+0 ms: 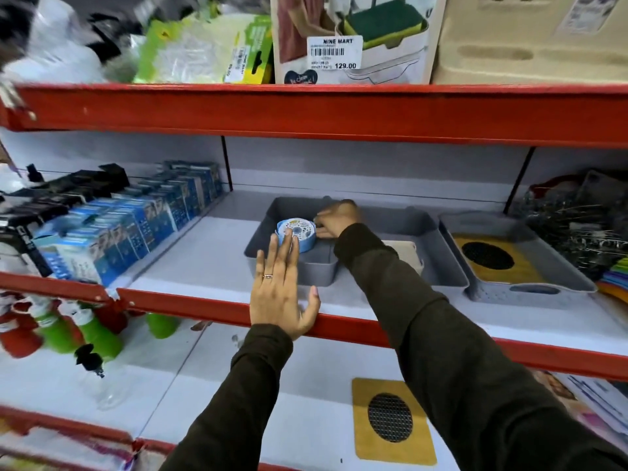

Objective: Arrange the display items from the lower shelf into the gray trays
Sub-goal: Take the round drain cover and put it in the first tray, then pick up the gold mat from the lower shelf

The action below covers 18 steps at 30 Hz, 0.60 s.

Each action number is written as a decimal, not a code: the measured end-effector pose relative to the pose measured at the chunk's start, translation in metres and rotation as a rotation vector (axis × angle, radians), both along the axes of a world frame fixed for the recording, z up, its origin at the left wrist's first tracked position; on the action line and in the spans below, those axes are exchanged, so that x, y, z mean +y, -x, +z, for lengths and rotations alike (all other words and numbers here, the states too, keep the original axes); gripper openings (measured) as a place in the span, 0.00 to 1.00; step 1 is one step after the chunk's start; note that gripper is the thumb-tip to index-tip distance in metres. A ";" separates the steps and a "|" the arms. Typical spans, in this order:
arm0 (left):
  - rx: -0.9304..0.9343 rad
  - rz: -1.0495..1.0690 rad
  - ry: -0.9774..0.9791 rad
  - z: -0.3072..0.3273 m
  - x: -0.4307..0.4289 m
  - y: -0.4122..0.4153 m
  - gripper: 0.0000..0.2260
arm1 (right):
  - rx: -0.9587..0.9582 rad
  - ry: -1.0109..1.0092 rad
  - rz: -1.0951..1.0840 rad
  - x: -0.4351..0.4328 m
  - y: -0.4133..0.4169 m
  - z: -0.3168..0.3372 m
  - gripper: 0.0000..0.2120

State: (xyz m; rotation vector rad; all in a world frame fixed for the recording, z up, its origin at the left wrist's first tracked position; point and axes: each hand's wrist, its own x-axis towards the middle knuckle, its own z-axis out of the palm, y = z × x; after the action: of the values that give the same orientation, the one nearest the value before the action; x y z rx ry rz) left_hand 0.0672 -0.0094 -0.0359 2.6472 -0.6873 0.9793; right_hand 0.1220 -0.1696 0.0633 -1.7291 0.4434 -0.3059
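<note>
Middle shelf, white deck with red metal front lip point(339, 326). Two gray plastic trays sit side by side on it.

Left gray plastic tray point(401, 226): holds a round light-blue disc with a white speckled printed top point(296, 234), lying toward the tray's 9 o'clock corner. A pale cream flat item point(409, 251) shows beside the right sleeve, mostly hidden — cannot identify it.

Right gray plastic tray point(530, 288), with a perforated front wall and handle slot: holds a mustard-yellow square mat with a black mesh oval centre point(489, 258), lying flat.

Left hand point(282, 294): flat, fingers extended, not grasping. Fingertips rest against the disc's 7 o'clock edge; the thumb lies over the red lip. Ring on one finger.

Right hand point(336, 217): reaches into the left tray, fingers curled at the disc's 3 o'clock edge, touching it. Cannot tell whether it pinches the disc or only presses against it.

Lower shelf point(272, 402): a second mustard-yellow square mat with black mesh oval point(392, 419) lies flat at 5 o'clock from the left hand, not yet in a tray.

At 9 o'clock on the middle shelf — rows of blue and white cartons point(136, 226).
</note>
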 end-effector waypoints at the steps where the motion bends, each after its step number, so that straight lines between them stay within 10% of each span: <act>1: 0.000 -0.010 -0.003 -0.001 0.000 0.001 0.39 | -0.023 -0.048 0.020 0.002 0.014 0.006 0.12; 8: -0.210 -0.128 0.091 -0.018 0.007 0.027 0.28 | -0.426 0.028 0.072 -0.003 0.187 -0.029 0.08; 11: -0.254 -0.388 0.038 -0.082 -0.002 0.076 0.26 | -0.282 0.113 0.017 -0.019 0.260 -0.103 0.06; 18: 0.868 -0.298 -0.036 -0.194 -0.048 0.140 0.26 | 0.497 0.199 -0.117 -0.087 0.285 -0.278 0.17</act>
State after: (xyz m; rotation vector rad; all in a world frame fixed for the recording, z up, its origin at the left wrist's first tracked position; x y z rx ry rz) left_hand -0.0732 -0.0578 -0.2302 2.5213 -0.8144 -0.2746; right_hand -0.1627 -0.2567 -0.2152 -1.9777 0.9020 0.0049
